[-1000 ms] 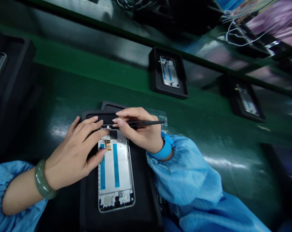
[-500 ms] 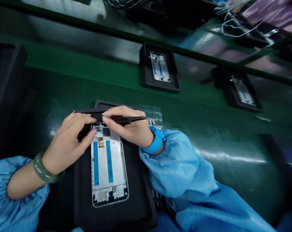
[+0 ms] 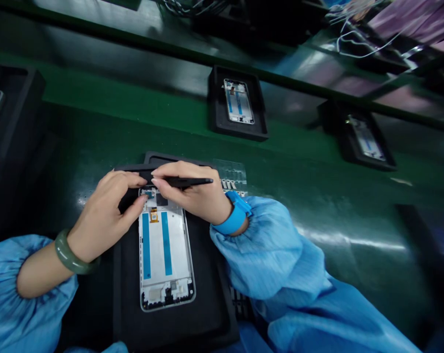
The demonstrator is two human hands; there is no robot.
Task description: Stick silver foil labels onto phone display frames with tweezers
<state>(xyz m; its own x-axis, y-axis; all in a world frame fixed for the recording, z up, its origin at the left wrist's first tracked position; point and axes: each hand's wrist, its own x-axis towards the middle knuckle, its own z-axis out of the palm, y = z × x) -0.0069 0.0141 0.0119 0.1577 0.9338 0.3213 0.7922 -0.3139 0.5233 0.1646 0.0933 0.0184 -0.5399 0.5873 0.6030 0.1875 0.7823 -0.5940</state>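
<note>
Clock positions are taken from the phone frame (image 3: 166, 255). At 10 o'clock, the left tray (image 3: 14, 117) meets the view's edge. Nearer at 10 o'clock, the left hand (image 3: 106, 208) sits at the frame's upper-left corner, thumb and index finger spread; whether they grip anything cannot be told. The frame lies in the work tray (image 3: 210, 299), tray floor wide at 4 o'clock, narrow at 9. At 1 o'clock, the right hand (image 3: 192, 196) pinches black tweezers (image 3: 192, 182) over the frame's top edge. Green bench (image 3: 299, 191) separates the work tray from the far tray (image 3: 257, 128), 1 o'clock, and right tray (image 3: 385, 163), 2 o'clock. Count: four frames, one tweezers, two blue strips on the worked frame.
</note>
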